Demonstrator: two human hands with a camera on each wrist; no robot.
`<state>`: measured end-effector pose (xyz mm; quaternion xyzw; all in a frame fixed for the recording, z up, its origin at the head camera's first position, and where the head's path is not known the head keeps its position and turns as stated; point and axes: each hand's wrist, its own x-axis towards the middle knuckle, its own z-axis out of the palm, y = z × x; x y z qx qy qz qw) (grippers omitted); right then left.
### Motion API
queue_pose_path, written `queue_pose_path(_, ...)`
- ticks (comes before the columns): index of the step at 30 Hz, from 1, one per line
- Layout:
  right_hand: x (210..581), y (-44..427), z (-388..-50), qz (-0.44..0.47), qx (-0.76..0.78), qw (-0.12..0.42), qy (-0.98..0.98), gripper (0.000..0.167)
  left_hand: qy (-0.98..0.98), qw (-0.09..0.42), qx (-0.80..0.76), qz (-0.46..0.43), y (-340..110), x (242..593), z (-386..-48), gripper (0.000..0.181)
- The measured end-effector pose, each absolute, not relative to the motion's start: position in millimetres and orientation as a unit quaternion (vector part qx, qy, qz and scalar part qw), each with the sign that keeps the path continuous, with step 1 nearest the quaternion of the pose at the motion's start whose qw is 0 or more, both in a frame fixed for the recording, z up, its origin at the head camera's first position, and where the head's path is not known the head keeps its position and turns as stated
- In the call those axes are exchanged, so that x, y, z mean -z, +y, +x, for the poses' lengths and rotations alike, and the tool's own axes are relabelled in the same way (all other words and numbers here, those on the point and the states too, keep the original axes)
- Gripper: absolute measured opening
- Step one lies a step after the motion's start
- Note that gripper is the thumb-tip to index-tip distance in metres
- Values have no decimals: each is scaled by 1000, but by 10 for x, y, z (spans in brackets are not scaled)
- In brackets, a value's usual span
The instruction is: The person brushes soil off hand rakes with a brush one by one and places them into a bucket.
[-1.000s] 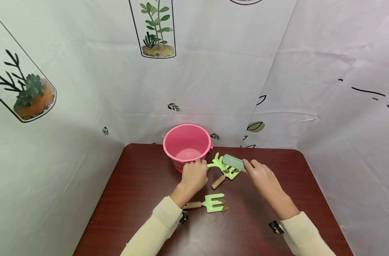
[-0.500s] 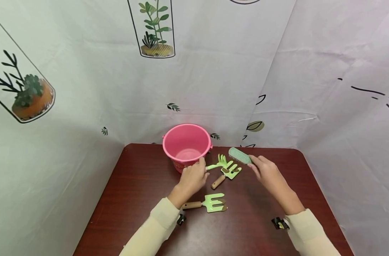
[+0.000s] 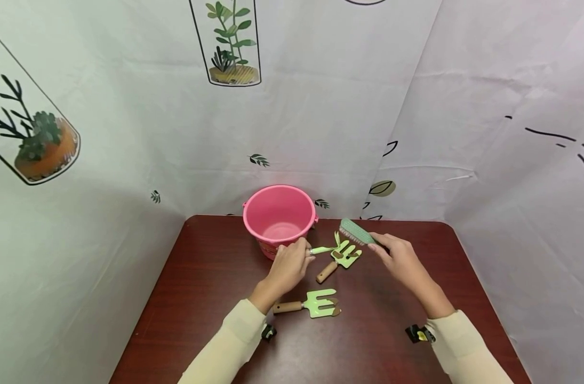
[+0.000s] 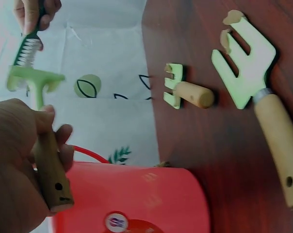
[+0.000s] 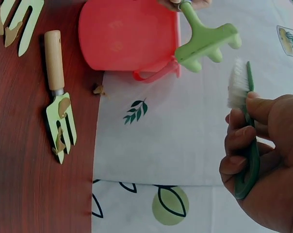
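Note:
My left hand (image 3: 288, 269) grips the wooden handle (image 4: 50, 170) of a small green rake (image 5: 207, 41), held up in front of the pink bucket (image 3: 279, 213). In my right hand (image 3: 407, 264) is a green brush (image 3: 355, 231) with white bristles (image 5: 238, 85), pinched by thumb and fingers around its handle. The brush head is close to the rake's tines; in the right wrist view a gap shows between them. Below them on the table lies a green fork (image 3: 346, 255) with brown bits on its tines. A larger green fork (image 3: 320, 304), also with brown bits, lies nearer.
The dark red table (image 3: 215, 277) meets patterned cloth walls at its back and sides. The bucket stands near the back edge, left of the smaller fork. A small brown piece (image 5: 98, 89) lies beside the bucket's base.
The brush has moved away from over the rake, up and to the right, then slightly back left. The rake has turned in my left hand, so its tines now show edge-on.

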<state>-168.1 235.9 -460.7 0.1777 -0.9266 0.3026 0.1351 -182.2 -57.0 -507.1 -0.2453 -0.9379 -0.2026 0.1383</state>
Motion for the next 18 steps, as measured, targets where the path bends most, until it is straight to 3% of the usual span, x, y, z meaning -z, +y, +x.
queue_pose_path(7, 4592, 2316, -1676, 165, -319, 112, -927, 36, -918, 139, 276, -250, -633, 5197, -1847, 20)
queue_pose_path(18, 4633, 2120, -1692, 163, -337, 120, -920, 34, -904, 98, 337, -245, -655, 5311, -1864, 22)
